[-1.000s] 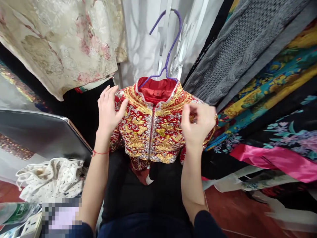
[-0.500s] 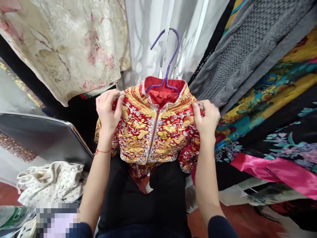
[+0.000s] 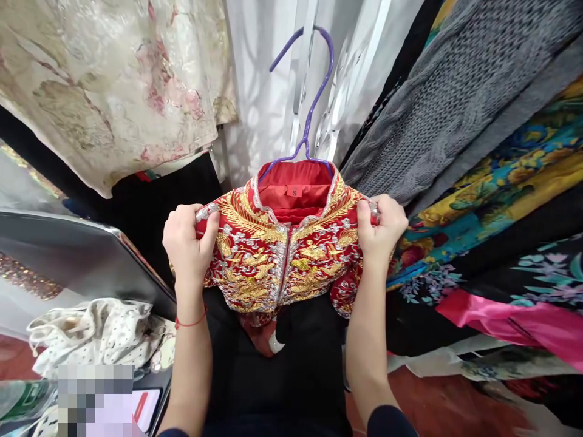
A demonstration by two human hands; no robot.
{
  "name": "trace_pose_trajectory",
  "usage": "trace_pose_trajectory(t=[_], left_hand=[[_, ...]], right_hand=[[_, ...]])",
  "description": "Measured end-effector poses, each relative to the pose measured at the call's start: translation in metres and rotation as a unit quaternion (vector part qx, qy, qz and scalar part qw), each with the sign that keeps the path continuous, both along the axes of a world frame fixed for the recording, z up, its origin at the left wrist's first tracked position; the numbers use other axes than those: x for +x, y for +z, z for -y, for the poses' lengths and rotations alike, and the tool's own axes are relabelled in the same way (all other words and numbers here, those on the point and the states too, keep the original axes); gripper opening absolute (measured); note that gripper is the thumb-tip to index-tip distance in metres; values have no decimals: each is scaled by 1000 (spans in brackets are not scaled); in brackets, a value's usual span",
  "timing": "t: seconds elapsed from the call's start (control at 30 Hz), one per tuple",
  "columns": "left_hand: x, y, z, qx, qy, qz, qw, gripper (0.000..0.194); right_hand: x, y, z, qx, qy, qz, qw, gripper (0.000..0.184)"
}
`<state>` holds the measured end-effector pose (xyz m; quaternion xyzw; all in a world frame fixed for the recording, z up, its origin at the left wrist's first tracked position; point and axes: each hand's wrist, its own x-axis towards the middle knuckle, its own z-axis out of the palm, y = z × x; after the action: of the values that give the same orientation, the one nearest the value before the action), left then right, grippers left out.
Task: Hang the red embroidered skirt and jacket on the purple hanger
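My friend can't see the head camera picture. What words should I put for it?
A person's left hand and right hand grip a red jacket, embroidered in gold and silver, by its shoulders; it is on a purple hanger. A cream floral cloth hangs at the picture's upper left, a gray knit at upper right.

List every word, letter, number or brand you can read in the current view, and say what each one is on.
"S": on the small red tag inside the collar of the red and gold jacket.
Green label on the bottle: too blurred to read.
Lit screen at lower left: too small to read.
Nothing else is legible.
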<state>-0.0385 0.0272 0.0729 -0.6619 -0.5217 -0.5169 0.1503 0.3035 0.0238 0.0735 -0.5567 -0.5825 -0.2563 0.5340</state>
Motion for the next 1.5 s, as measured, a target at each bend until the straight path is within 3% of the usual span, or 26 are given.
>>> trace_pose_trajectory(t=[0.2,0.3,0.5,0.6,0.67,0.77,0.9,1.1,1.23,1.5], left_hand=[[-2,0,-17,-8,-19,4,1000,26],[-4,0,-24,-11,-25,9,1000,27],[4,-6,-25,-19,-7,33,999,25],[6,-8,-22,-21,-8,30,999,26],[7,-8,-20,-19,-12,25,999,28],[7,-8,-18,-13,-16,23,1000,29],[7,-8,-19,-14,-15,21,1000,30],[8,-10,-20,-16,-11,22,1000,32],[8,-9,-19,-22,-10,15,1000,30],[8,-9,-19,-17,-13,20,1000,30]], right_hand=[[2,-10,-1,6,-8,-7,1000,36],[-6,-6,5,-19,-8,-23,1000,32],[-82,9,45,-13,-60,-61,996,26],[-122,-3,58,-79,45,-126,988,12],[-137,-16,60,-120,153,-216,957,12],[-145,-31,58,-129,272,-364,881,25],[-149,-35,60,-121,331,-485,800,31],[-157,-32,62,-121,371,-547,740,36],[-156,-28,56,-125,360,-550,743,33],[-148,-16,33,-138,303,-476,814,31]])
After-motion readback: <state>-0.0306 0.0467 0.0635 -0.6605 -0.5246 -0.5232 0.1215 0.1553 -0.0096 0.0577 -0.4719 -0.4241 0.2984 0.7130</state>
